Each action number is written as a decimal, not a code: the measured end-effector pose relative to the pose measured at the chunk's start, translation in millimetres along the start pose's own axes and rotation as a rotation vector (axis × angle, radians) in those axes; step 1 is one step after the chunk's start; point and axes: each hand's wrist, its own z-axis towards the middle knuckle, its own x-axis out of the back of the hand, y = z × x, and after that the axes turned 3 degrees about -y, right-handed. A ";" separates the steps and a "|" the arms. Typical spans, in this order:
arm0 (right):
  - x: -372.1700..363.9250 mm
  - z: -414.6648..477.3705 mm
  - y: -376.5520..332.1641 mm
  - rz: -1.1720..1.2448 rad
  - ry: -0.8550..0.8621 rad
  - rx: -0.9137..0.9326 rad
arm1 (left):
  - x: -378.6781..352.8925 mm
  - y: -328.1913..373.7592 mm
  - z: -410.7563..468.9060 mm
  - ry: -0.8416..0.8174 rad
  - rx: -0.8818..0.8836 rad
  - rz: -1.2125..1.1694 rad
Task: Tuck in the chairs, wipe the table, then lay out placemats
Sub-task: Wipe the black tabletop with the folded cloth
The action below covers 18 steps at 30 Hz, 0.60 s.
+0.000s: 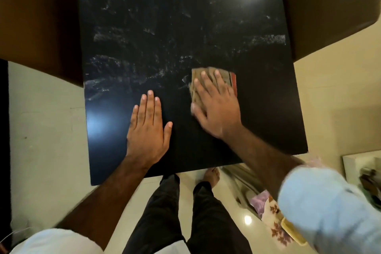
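Observation:
A glossy black table point(175, 16) fills the middle of the head view, streaked with wet smears across its centre. My right hand point(216, 107) lies flat with straight fingers on a folded tan cloth point(229, 78) with a red stripe, pressing it to the tabletop right of centre. My left hand point(148, 128) rests flat on the bare tabletop near the front edge, fingers straight and together, holding nothing. Two brown chairs flank the table: one point(39, 27) on the left, one point(327, 6) on the right, both pushed against the table's sides.
My legs in dark trousers and a bare foot point(211, 177) stand on the pale tiled floor at the table's front edge. A floral patterned fabric item point(272, 218) lies low on the right. A white ledge with clutter point(367, 173) sits at the far right.

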 end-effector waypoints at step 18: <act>-10.7 -11.2 -76.0 -0.062 -0.068 0.195 | -7.1 -43.5 -15.8 0.061 -0.011 -0.045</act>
